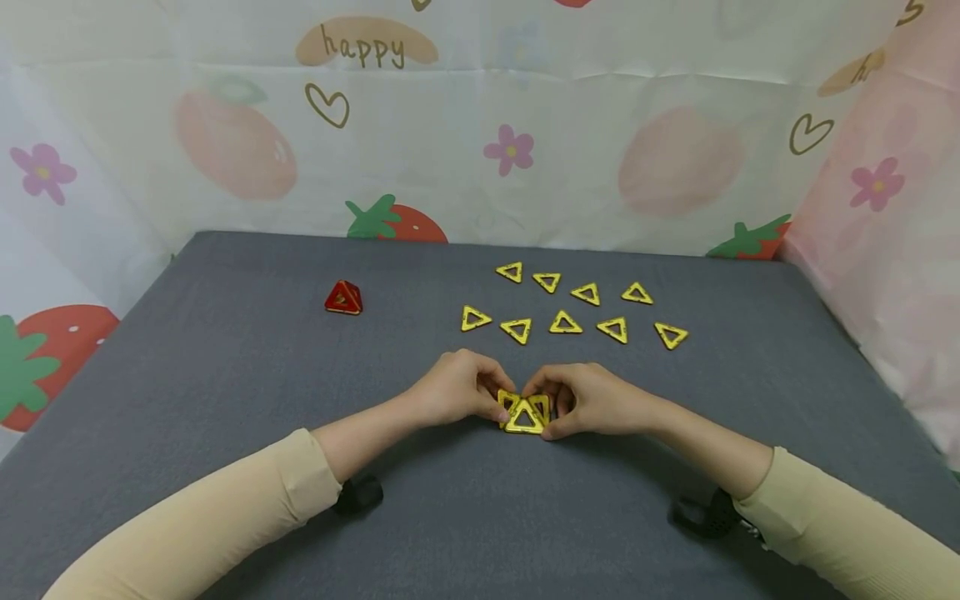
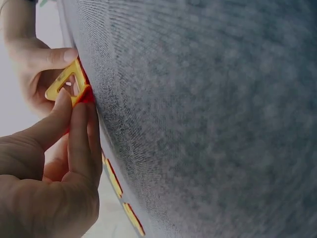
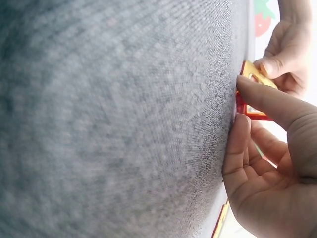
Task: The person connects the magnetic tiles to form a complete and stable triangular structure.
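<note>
Three yellow triangular magnetic tiles stand joined in front of me, with red showing on their edges in the wrist views. The front tile [image 1: 523,429] leans upright, its open middle facing me. My left hand [image 1: 457,387] pinches the left tile [image 1: 505,397] between thumb and fingers. On the other side, my right hand [image 1: 603,400] holds the right tile [image 1: 545,402] at its outer edge, thumb low by the front tile's corner. Both hands rest close to the cloth. Fingers partly cover the side tiles, and the back of the group is hidden.
Beyond the hands, several loose yellow triangular tiles [image 1: 566,322] lie flat in two rough rows. A small red pyramid [image 1: 343,298] stands at the back left. Dark grey cloth [image 1: 225,375] covers the table, and a printed curtain [image 1: 480,108] hangs behind it.
</note>
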Motion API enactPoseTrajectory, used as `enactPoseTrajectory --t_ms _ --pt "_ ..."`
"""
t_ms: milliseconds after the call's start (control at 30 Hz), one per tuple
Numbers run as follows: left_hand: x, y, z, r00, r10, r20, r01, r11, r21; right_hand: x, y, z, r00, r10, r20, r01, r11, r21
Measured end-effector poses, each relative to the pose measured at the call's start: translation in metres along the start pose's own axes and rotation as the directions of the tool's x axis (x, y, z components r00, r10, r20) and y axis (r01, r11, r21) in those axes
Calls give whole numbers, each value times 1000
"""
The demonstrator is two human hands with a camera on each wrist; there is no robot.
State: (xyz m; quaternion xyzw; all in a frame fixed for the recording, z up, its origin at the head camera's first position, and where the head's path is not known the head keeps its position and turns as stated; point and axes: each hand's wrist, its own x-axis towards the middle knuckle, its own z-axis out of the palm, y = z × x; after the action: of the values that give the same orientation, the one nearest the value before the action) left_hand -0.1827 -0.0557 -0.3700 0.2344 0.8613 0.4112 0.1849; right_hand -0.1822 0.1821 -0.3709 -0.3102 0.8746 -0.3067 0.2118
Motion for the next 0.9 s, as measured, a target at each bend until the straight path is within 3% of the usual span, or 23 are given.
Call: enactPoseTrajectory --t_ms 533,900 --pt "3 0 6 999 41 30 -40 999 -21 -1 0 0 1000 -16 -18 16 1000 -6" --pt "5 4 10 998 66 16 -66 997 44 1 0 1 999 -24 -42 24 1000 -11"
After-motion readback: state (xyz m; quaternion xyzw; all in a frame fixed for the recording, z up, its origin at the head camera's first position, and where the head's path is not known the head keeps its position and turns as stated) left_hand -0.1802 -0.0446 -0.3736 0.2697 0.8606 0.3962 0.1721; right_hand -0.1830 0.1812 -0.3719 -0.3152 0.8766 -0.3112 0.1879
